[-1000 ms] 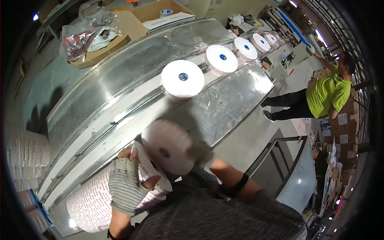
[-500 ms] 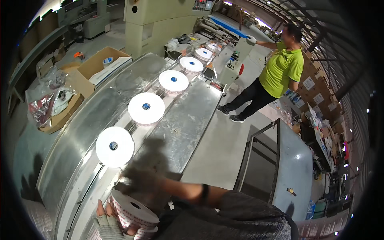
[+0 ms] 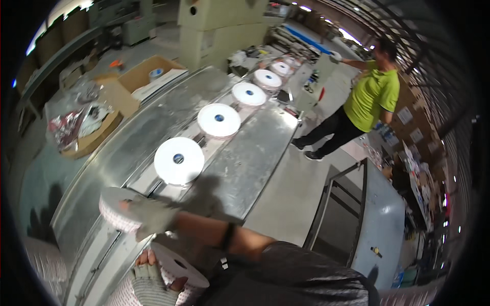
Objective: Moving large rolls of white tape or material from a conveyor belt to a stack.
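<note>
My right hand, in a grey fingerless glove, reaches across and grips the edge of a wide white tape roll at the near end of a metal table. The roll's side carries red print, and its underside is hidden. My left hand, gloved the same way, curls around the side of another tape roll at the lower edge, its thumb at the near side. More printed rolls show under that hand. Ahead, flat white rolls with blue cores, the nearest one at mid-table, form a row running away from me.
A slotted strip runs along the metal table beneath the rolls. Left of it lie open cardboard boxes with plastic wrap. A person in a yellow-green shirt stands at the far right. A grey-topped frame table stands right.
My right hand has moved left onto the roll at the near end. The view has shifted, and the row of rolls seems a little farther away. My left hand stays on its roll.
</note>
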Available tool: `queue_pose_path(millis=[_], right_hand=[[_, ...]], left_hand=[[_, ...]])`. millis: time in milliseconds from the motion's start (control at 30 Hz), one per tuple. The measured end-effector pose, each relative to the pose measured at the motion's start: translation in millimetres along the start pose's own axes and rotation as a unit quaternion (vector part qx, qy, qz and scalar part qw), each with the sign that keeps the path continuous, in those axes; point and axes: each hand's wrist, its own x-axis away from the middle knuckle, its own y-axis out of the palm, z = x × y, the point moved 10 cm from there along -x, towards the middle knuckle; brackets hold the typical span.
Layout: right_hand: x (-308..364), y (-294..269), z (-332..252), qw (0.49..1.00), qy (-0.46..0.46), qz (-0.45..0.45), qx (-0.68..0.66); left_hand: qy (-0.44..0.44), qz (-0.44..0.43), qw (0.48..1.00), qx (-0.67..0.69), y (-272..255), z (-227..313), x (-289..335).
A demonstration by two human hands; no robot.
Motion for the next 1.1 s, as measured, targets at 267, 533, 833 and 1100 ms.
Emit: queue_pose_path(millis=[267, 533, 833, 1100], right_hand=[[39.3, 21.5, 39.5, 0.967, 0.013, 0.137, 0.213], [151.3, 25.2, -11.2, 0.974, 0.206, 0.077, -0.063], [147.2, -0.4, -32.0, 0.937, 0.206, 0.033, -0.280], [115.4, 30.0, 150.6, 0.966, -0.125, 0.104, 0.198]], left_hand=[[0.073, 0.034, 0.995, -0.049, -22.6, 13.9, 25.0], [-0.051, -0.008, 0.995, -0.083, -0.4, -6.8, -10.7], [-0.033, -0.011, 0.995, -0.094, 11.5, -4.5, -20.2], [-0.001, 0.016, 0.999, -0.049, 4.2, 11.8, -18.7]])
